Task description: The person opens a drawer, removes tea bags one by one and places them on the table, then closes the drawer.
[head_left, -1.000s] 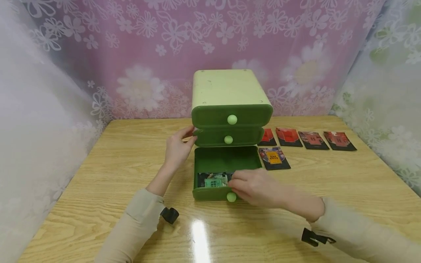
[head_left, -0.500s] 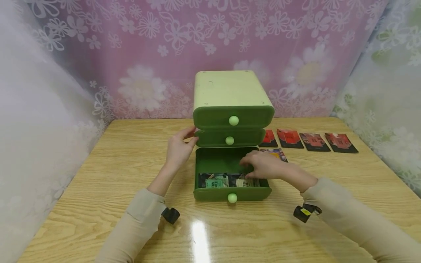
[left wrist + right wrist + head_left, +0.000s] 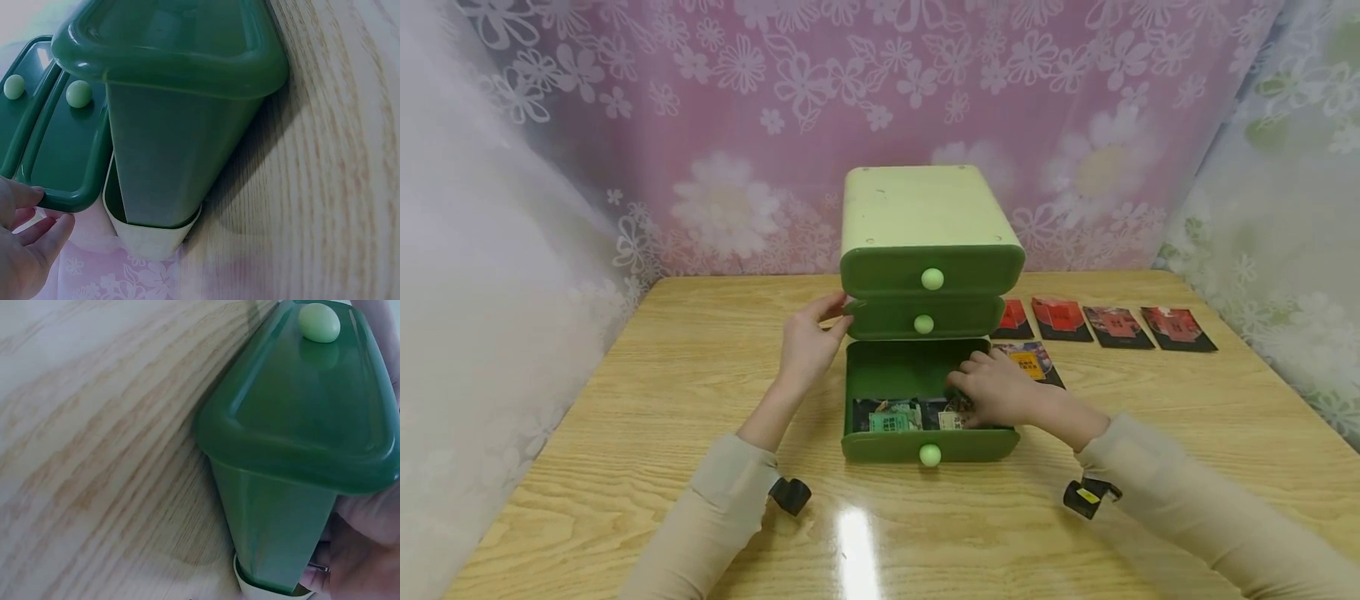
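Note:
A drawer cabinet (image 3: pixel 928 204) with a pale top and green drawers stands at the table's middle. Its bottom drawer (image 3: pixel 887 367) is pulled out. Inside, along the front, lie a dark packet with a green label (image 3: pixel 889 417) and a dark packet with a cream label (image 3: pixel 951 419). My right hand (image 3: pixel 996 390) reaches into the drawer's right side and pinches the cream-label packet, partly covering it. My left hand (image 3: pixel 808 342) grips the left edge of the middle drawer (image 3: pixel 887 318), finger and thumb at its rim in the left wrist view.
Several dark packets with red labels (image 3: pixel 1117 323) lie in a row right of the cabinet. A packet with an orange label (image 3: pixel 1028 364) lies beside the open drawer. A floral curtain (image 3: pixel 722 150) hangs behind the wooden table (image 3: pixel 670 358).
My right hand has shifted from the drawer's front middle to its right side, uncovering the cream label, then closed in on that packet. My left hand stays at the middle drawer.

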`<state>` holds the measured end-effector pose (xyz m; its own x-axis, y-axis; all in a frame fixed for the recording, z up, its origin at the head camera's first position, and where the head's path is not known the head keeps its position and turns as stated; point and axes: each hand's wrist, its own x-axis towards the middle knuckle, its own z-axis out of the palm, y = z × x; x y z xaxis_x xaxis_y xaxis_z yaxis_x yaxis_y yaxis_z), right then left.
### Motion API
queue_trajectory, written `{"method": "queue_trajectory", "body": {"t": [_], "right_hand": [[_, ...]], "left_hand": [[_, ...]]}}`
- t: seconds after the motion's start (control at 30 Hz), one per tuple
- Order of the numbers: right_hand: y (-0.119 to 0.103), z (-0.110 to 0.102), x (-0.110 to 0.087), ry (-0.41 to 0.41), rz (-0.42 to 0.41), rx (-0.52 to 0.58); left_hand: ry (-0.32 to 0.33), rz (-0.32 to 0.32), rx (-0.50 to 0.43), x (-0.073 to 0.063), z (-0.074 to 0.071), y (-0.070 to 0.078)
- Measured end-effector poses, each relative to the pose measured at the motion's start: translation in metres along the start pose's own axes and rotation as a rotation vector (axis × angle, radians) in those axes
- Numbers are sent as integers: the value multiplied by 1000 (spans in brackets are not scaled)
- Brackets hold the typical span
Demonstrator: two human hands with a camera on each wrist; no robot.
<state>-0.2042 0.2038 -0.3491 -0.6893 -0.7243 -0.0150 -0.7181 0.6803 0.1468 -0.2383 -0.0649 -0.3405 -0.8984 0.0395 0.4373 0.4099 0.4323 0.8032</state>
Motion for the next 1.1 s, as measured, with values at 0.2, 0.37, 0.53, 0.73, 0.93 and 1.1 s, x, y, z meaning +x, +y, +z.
{"method": "queue_trajectory", "body": {"t": [0.2,0.37,0.53,0.73,0.93,1.1], "right_hand": [[-1,1,0,-13,17,-25],[-3,-1,0,-44,33,-38],[-3,-2,-2,-13,9,25],[0,-5,-8,33,-46,196],[0,-11,-14,45,-51,344],[4,-14,-20,50,-48,489]], "left_hand": [[3,-4,-12,-1,1,-1],[1,-8,-8,-1,1,-2],[1,-12,-6,0,1,-1],[-1,-25,-10,-1,1,-1],[-3,-22,-9,-1,1,0],[-6,-26,-9,-1,1,0]]}}
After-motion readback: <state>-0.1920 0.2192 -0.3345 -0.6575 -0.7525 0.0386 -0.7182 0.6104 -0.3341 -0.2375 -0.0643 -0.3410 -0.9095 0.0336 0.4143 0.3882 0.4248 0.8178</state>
